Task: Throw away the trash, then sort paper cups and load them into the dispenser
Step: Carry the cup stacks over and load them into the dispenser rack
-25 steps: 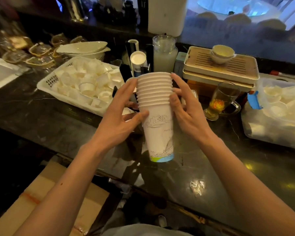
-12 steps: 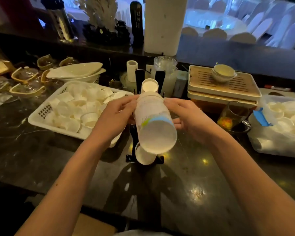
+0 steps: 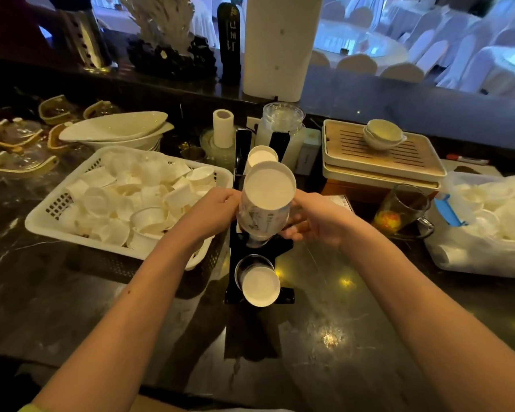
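Note:
A stack of printed white paper cups [image 3: 266, 197] is turned upside down, its flat bottom facing me. My left hand [image 3: 211, 212] grips its left side and my right hand [image 3: 312, 220] grips its right side. The stack's lower end sits in the middle slot of a black cup dispenser [image 3: 283, 246] on the dark marble counter. Another inverted cup stack [image 3: 260, 285] stands in the dispenser's near slot, and a third [image 3: 261, 156] in the far slot. The rims of the held stack are hidden by the dispenser and my hands.
A white plastic basket [image 3: 39, 221] of several small white cups lies to the left. A clear bag [image 3: 485, 248] of white cups and a glass tea mug [image 3: 402, 209] are on the right. A wooden tea tray [image 3: 381, 153], a glass jar [image 3: 281, 126] and white dishes [image 3: 113, 129] stand behind.
The cup stack went from upright in front of me to inverted, then moved forward and down into the dispenser's middle slot. Both hands stayed on it.

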The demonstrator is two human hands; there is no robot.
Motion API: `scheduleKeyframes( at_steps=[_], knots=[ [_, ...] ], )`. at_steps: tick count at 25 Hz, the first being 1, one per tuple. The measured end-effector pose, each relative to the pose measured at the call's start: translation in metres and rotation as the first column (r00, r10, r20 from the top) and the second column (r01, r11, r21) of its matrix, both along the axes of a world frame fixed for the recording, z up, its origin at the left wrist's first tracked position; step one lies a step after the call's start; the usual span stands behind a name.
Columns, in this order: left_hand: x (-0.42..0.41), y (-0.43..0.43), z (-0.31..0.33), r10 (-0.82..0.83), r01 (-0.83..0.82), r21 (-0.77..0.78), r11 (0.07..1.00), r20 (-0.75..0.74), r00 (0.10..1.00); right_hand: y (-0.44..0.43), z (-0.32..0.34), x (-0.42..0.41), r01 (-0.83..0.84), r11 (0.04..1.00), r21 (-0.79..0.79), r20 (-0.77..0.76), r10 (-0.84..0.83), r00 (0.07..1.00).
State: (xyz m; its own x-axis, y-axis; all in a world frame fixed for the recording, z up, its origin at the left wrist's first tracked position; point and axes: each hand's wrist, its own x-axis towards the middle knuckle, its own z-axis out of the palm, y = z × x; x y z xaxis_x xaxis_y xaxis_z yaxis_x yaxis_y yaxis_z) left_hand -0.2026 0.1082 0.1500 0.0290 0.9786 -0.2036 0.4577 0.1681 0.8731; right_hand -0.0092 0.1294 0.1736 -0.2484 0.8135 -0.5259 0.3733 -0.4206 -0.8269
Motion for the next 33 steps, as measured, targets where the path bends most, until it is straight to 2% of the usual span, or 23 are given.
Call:
scheduleKeyframes(
  at_steps=[4,7,10,13,16,18,21,30,33],
  knots=[
    [0.001,0.008,-0.024,0.076,-0.075,-0.09,0.993,0.015,0.997,0.014,-0.024,-0.004,-0.053,0.996,0.066,0.219,0.037,0.975],
    [0.003,0.008,-0.03,0.156,-0.133,-0.197,0.971,0.107,0.982,0.018,-0.041,-0.006,-0.095,0.993,0.068,0.282,0.072,0.957],
    [0.006,-0.001,-0.022,0.103,-0.061,-0.254,0.965,0.156,0.982,0.012,-0.047,-0.001,-0.137,0.987,0.078,0.305,0.107,0.946],
    [0.011,-0.015,-0.018,0.047,-0.033,-0.098,0.995,0.149,0.988,-0.002,-0.035,0.008,-0.195,0.953,0.231,0.289,0.124,0.949],
    [0.016,-0.027,-0.02,0.036,-0.054,0.13,0.99,0.137,0.99,-0.014,-0.022,0.01,-0.228,0.858,0.46,0.184,0.159,0.97],
    [0.017,-0.029,-0.024,0.021,-0.055,0.227,0.972,0.15,0.988,-0.016,-0.022,0.007,-0.238,0.796,0.557,0.192,0.156,0.969],
    [0.019,-0.026,-0.026,0.004,-0.044,0.253,0.967,0.158,0.987,-0.015,-0.029,0.0,-0.208,0.75,0.628,0.188,0.113,0.976],
    [0.022,-0.033,-0.027,0.015,-0.049,0.22,0.974,0.153,0.988,-0.027,-0.045,-0.003,-0.067,0.777,0.626,0.113,-0.006,0.994],
    [0.025,-0.049,-0.028,0.084,-0.114,0.299,0.948,0.111,0.99,-0.042,-0.043,0.005,-0.014,0.768,0.64,0.083,-0.051,0.995]
  ],
)
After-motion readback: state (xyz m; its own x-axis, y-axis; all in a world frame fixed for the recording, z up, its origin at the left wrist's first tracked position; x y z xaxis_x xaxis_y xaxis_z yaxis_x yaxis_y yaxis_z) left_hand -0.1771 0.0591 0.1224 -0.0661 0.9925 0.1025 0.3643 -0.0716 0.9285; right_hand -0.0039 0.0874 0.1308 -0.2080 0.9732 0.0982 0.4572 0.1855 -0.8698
